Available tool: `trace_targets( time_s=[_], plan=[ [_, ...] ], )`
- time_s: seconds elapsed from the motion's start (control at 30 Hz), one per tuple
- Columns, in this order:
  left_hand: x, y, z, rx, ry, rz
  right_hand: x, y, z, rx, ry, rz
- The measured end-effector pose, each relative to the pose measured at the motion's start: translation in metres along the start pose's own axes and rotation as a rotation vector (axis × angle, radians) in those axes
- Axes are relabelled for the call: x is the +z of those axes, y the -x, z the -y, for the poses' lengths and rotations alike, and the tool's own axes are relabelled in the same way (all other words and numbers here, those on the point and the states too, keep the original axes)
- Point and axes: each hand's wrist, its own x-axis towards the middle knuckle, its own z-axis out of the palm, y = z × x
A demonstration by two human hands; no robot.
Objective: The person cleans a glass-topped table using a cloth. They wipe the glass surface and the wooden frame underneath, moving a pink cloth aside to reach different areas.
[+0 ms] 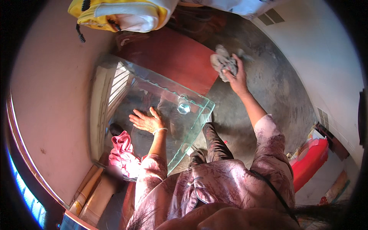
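My left hand (148,122) rests palm down on a clear glass tabletop (178,132), fingers spread, a bangle on the wrist. The tabletop has a greenish, scalloped edge, and a round metal fitting (184,108) shows through it near one corner. Out past that corner, over the grey floor, my right hand (238,79) grips a crumpled grey cloth (223,63), slightly blurred. A crumpled pink cloth (123,151) lies at the left part of the glass, beside my left forearm, with a dark rounded object (116,129) just behind it.
A red surface (175,61) lies beyond the glass. A yellow and white bag (129,15) is at the top left. The pink wall (51,95) stands close on the left, the pale wall (310,49) on the right. A red object (310,161) is at the lower right.
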Motion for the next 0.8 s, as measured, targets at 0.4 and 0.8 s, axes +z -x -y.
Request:
trace_targets(
  time_s=[0.4, 0.8],
  plan=[
    [-0.011, 0.001, -0.004, -0.016, 0.038, 0.028, 0.250, -0.084, 0.042, -0.435, 0.409, 0.552],
    [-0.010, -0.003, -0.003, 0.024, 0.082, 0.021, 0.293, -0.105, 0.037, -0.538, 0.515, 1.020]
  ],
)
